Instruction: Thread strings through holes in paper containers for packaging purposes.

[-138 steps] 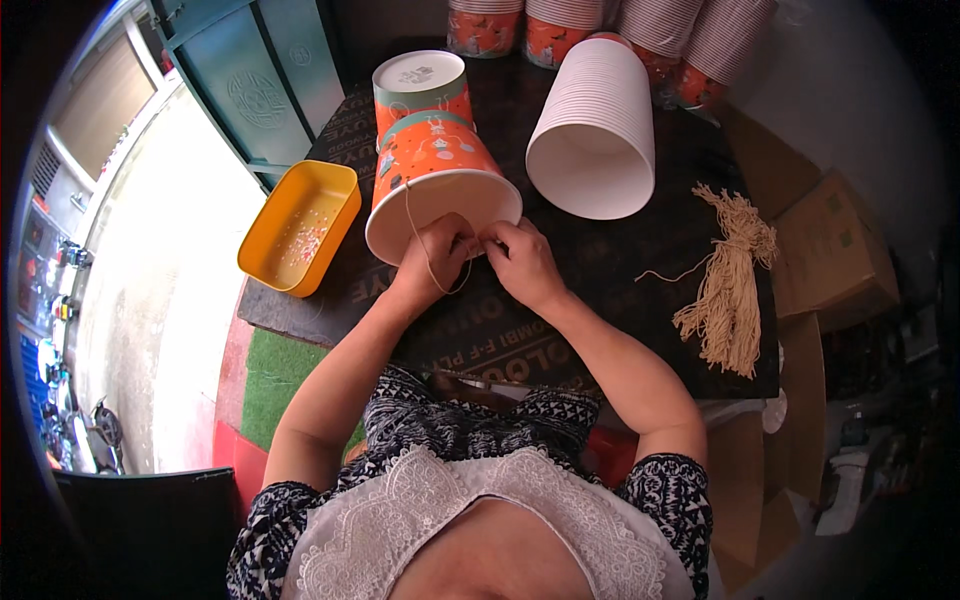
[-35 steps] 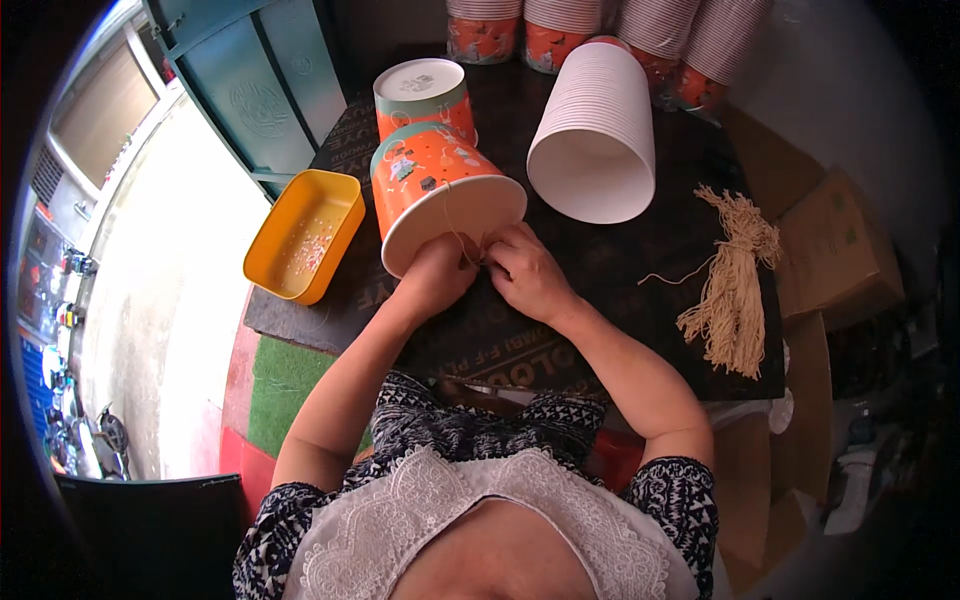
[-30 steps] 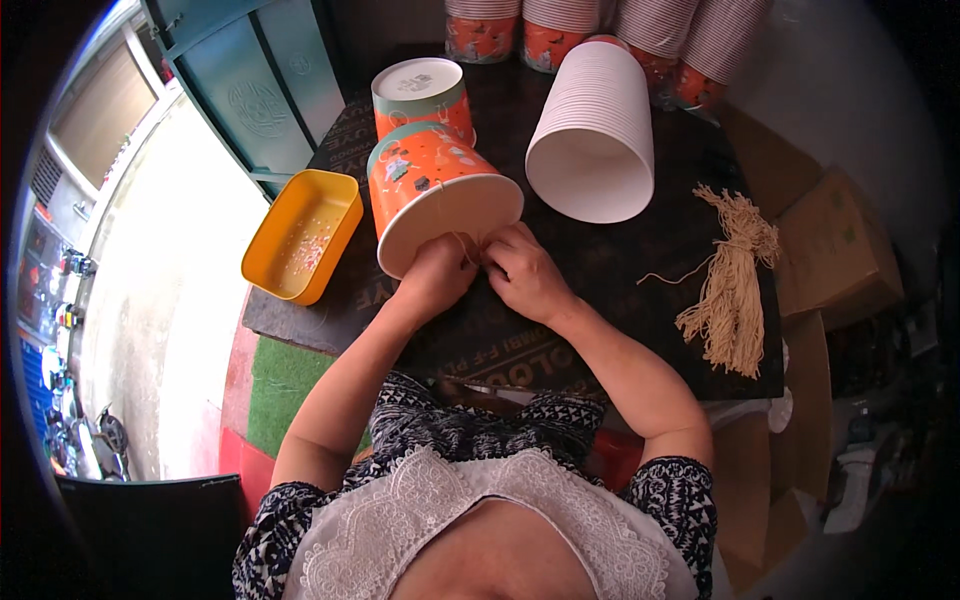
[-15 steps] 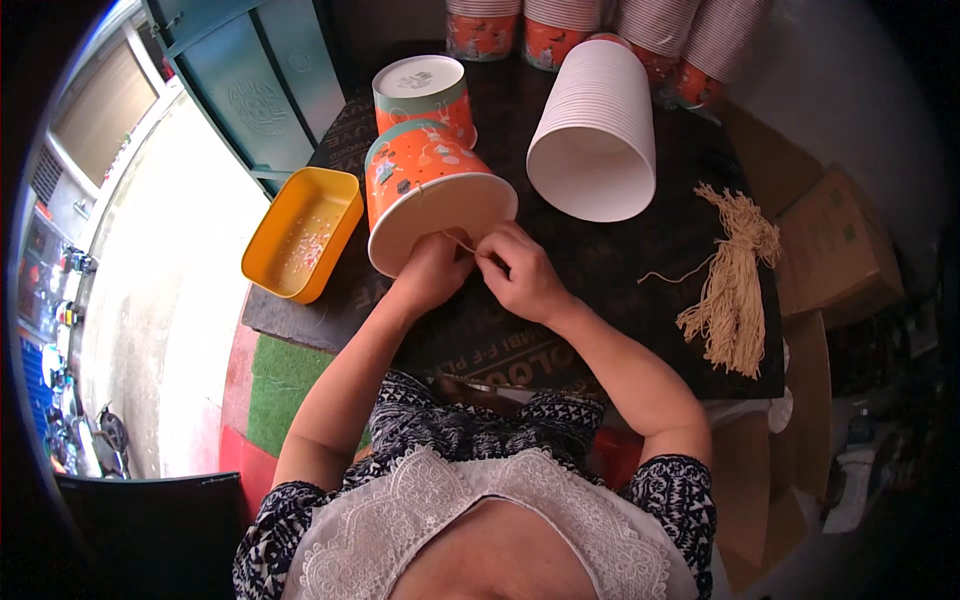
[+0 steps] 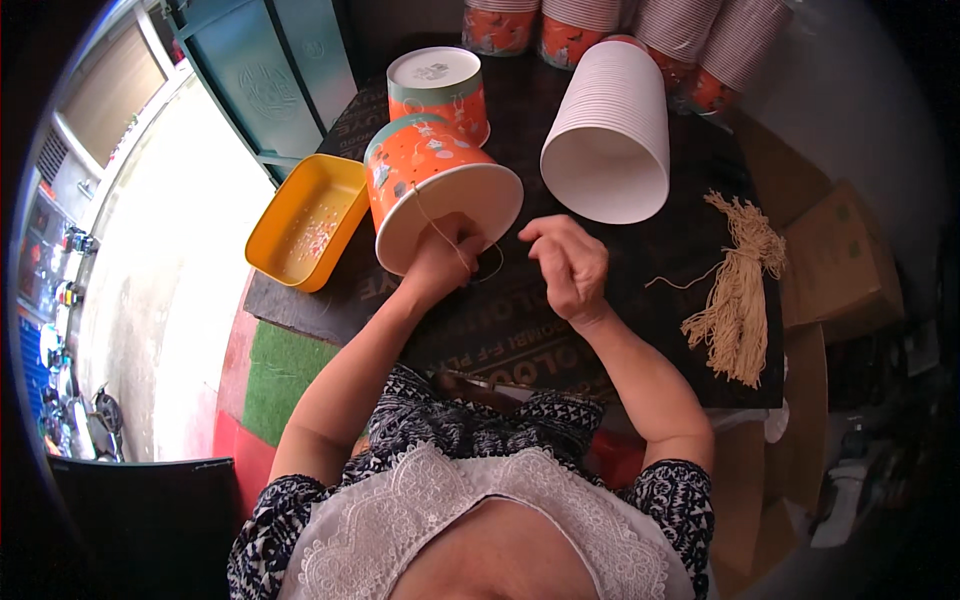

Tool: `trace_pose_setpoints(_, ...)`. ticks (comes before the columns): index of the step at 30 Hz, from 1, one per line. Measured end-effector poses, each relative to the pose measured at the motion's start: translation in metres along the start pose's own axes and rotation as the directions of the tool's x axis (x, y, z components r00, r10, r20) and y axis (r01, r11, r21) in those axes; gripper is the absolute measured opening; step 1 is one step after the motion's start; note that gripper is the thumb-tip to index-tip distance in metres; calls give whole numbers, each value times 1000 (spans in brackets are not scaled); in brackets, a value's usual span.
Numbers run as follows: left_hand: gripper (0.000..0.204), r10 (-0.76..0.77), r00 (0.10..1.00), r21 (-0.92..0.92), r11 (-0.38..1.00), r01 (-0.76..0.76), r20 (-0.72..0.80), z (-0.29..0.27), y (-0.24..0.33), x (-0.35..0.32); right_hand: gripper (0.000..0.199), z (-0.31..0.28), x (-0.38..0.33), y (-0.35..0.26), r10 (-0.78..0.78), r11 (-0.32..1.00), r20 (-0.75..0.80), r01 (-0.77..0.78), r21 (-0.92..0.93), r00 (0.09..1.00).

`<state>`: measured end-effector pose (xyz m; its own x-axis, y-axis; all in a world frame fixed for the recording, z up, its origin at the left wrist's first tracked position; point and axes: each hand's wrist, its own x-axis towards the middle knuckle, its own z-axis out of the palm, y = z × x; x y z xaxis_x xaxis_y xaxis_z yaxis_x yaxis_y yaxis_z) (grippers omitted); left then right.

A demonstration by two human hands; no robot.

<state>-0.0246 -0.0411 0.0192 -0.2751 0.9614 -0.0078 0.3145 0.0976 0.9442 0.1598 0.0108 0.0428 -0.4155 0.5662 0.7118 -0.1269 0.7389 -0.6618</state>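
An orange and green printed paper bucket (image 5: 425,160) lies tilted on its side, its white-rimmed mouth facing me. My left hand (image 5: 447,258) reaches into that mouth with curled fingers, closed on a thin beige cord (image 5: 424,212); the fingertips are partly hidden. The cord hangs from the bucket's rim, passes over this hand and curls in a loose loop on its right. Apart from the bucket, to its right, my right hand (image 5: 572,265) is raised with fingers loosely curled; nothing shows in them. Behind, a matching bucket (image 5: 437,100) stands upside down, touching or very near the first.
A yellow tub (image 5: 268,245) with small bits inside sits at left. A nested stack of white buckets (image 5: 610,130) lies right of centre. A bundle of beige cords (image 5: 738,300) rests at the dark table's right. More wrapped stacks (image 5: 675,35) line the back; cardboard boxes (image 5: 845,260) stand beyond.
My right hand has drawn away from the cord and the left hand, to the right. The cord now hangs in a loose loop. The bucket has shifted slightly in view.
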Motion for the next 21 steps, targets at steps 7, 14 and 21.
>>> trace_pose_setpoints(7,14,76,993,-66,994,-82,-90,13,2,0,14,16,-3,27,355,918,-157,-376,-127,922)
trace_pose_setpoints(14,18,69,997,-81,994,-67,25,23,2,2,13,29,-9,27,340,915,-130,-360,-183,931)
trace_pose_setpoints(21,17,71,997,-194,979,-64,31,27,6,-2,15,28,-12,26,408,884,-12,-399,-245,913)
